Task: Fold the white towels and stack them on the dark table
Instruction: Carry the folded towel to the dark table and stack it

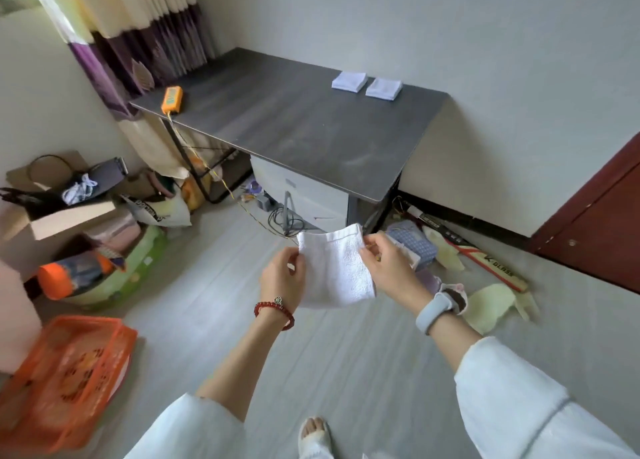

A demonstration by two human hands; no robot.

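A small white towel (337,268) hangs in the air between my hands, in front of the dark table (294,126) and above the floor. My left hand (282,277) pinches its left top edge. My right hand (388,264) pinches its right edge. The towel looks folded over, with its lower edge drooping. Two folded white towels lie side by side at the table's far right: one (349,81) on the left, the other (383,89) right of it.
An orange device (172,99) with a yellow cord lies at the table's left end. An orange basket (65,375) stands on the floor at lower left. Boxes and bags crowd the left wall. Clutter lies under and right of the table. A dark red door (599,223) is at right.
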